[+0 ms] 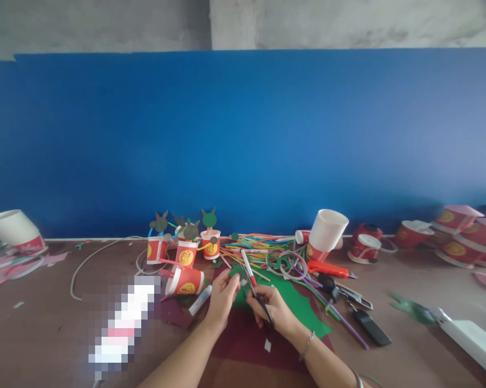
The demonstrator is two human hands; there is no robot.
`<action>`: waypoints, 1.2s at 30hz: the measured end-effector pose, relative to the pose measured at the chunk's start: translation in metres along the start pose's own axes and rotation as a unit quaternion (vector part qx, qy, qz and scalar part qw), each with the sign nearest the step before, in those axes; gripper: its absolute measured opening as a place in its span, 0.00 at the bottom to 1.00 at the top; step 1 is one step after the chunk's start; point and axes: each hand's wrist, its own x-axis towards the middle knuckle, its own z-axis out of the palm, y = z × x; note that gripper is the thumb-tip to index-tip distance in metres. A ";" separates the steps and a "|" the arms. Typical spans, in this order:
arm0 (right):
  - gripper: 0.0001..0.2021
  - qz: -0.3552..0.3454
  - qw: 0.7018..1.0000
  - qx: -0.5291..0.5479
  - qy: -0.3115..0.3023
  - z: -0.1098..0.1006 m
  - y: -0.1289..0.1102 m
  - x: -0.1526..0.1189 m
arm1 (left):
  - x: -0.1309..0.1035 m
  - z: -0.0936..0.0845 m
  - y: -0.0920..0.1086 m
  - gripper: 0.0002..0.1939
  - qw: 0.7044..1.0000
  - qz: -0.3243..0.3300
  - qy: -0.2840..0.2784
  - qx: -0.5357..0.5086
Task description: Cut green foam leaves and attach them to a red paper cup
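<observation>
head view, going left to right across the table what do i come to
Tilted white and red cups, leftmost cup with a paper animal head, white tube, left hand holding green paper, right hand holding scissors, tall cup stack, black key fob, piled red cups

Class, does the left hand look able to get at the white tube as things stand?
Probably yes: the white tube lies beside the left hand with nothing on top, though that hand would likely have to release its green paper first.
</observation>
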 end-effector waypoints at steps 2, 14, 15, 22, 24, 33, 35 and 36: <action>0.12 0.000 1.000 0.000 0.001 0.000 0.000 0.000 | 0.000 -0.001 -0.001 0.18 1.000 0.001 -0.002 0.001; 0.11 0.016 1.000 0.000 0.004 0.001 -0.005 -0.001 | 0.004 -0.004 -0.007 0.19 1.000 0.011 0.008 0.001; 0.11 0.017 1.000 0.000 0.005 0.001 -0.005 -0.001 | 0.004 -0.004 -0.007 0.19 1.000 0.013 0.008 0.000; 0.12 0.022 1.000 -0.003 0.002 0.002 -0.005 -0.001 | 0.003 -0.004 -0.007 0.19 0.999 0.019 0.027 0.000; 0.12 0.025 1.000 -0.001 0.001 0.002 -0.005 0.000 | 0.003 -0.004 -0.007 0.19 0.999 0.022 0.030 0.003; 0.11 0.016 1.000 0.004 -0.003 0.002 -0.002 0.000 | 0.002 -0.003 -0.008 0.20 1.000 0.002 0.005 0.012; 0.11 0.011 1.000 0.008 -0.002 0.002 -0.002 -0.001 | 0.001 -0.003 -0.008 0.20 1.000 0.004 -0.007 0.020; 0.12 0.010 1.000 0.008 -0.001 0.002 -0.002 -0.001 | 0.001 -0.002 -0.007 0.20 1.000 0.005 -0.011 0.022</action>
